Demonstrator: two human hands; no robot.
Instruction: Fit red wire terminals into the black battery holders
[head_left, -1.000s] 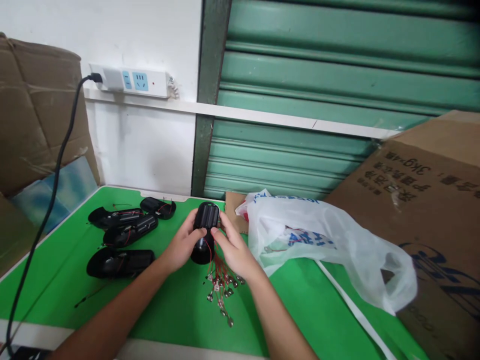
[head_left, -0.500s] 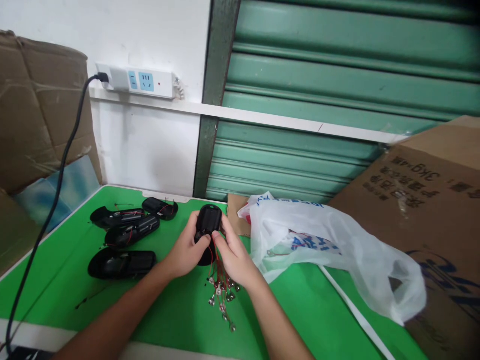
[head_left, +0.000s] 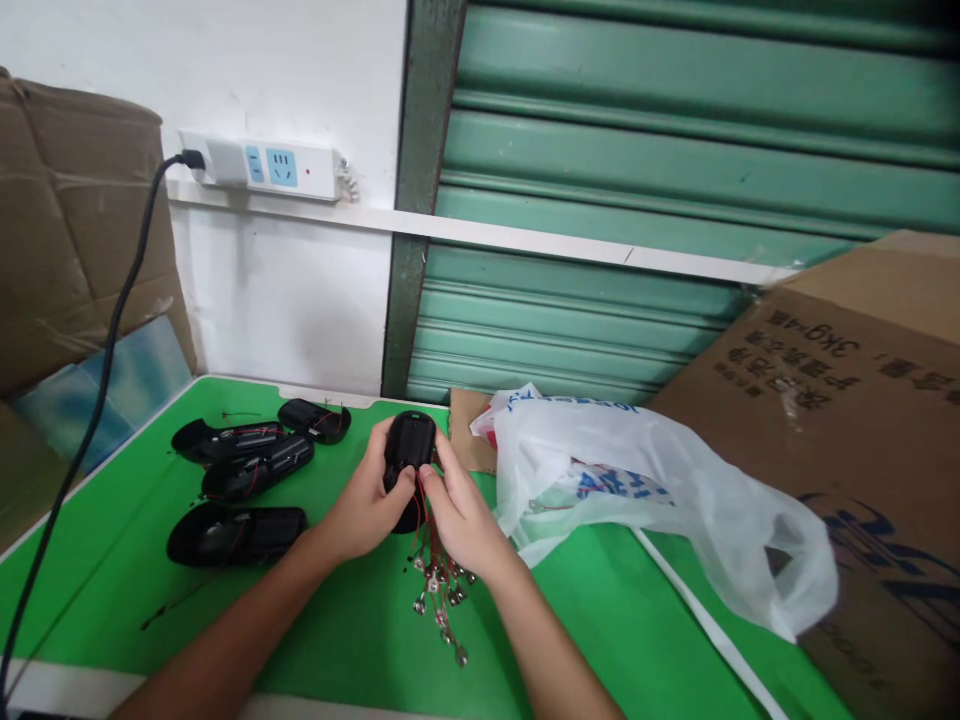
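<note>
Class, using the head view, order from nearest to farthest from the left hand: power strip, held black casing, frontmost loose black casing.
1. Held black casing, touching the left hand
2. Frontmost loose black casing, on the left
3. Power strip, on the wall

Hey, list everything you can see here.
held housing: one, black, between the hands
loose housings: four, black, table left
wired parts: several, red and silver, below held housing
bag: one, white, table right
large cartons: two, brown, either side
power strip: one, white, wall
cable: one, black, left
table: one, green, below
shutter: one, green, behind
left hand, right hand: one each, centre
</note>
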